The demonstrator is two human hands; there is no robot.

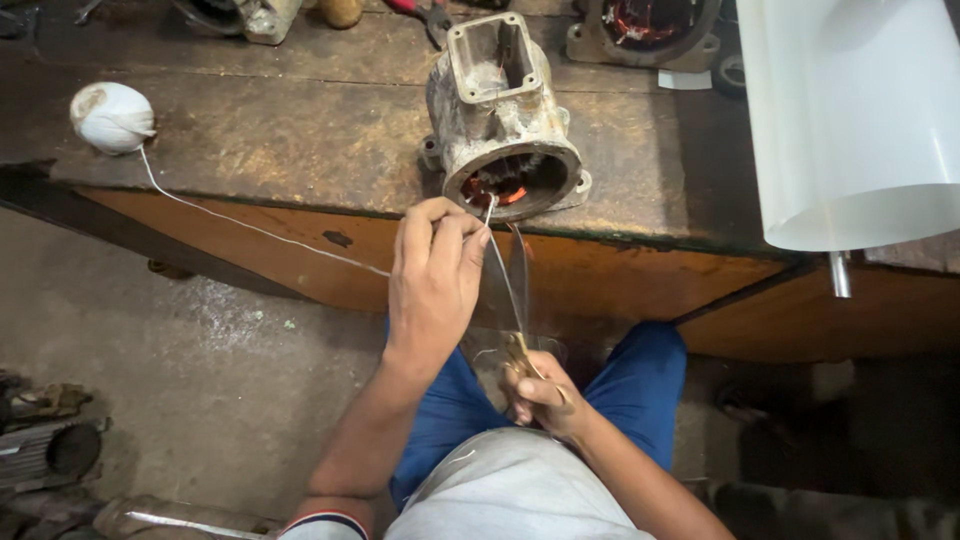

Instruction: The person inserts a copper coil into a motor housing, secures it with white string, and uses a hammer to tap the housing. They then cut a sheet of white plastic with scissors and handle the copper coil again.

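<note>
A white ball of string point(111, 117) is sitting near the left end of the table point(300, 140), set back from the front edge, where it can pay out freely. From it a single white string point(250, 228) is running down over the table's front edge and across to the left hand point(432, 275).

That left hand is reaching up in front of the table edge, its fingers pinched together on the string just below the mouth of the motor housing point(503, 125), apparently keeping the line taut right where it meets the work. The housing, a worn grey metal casting, is lying on its side at the front edge of the table with its round opening facing the person, so the copper windings point(497, 190) inside are within reach.

Lower and to the right, above the person's lap, the right hand point(542, 395) is closed around the handles of a pair of scissors point(518, 300), whose long blades are pointing up toward the housing's mouth and the string.

At the table's right end a roll of translucent white sheet point(850, 120) is overhanging the front edge. Another motor stator point(645, 30) is resting along the back edge.
</note>
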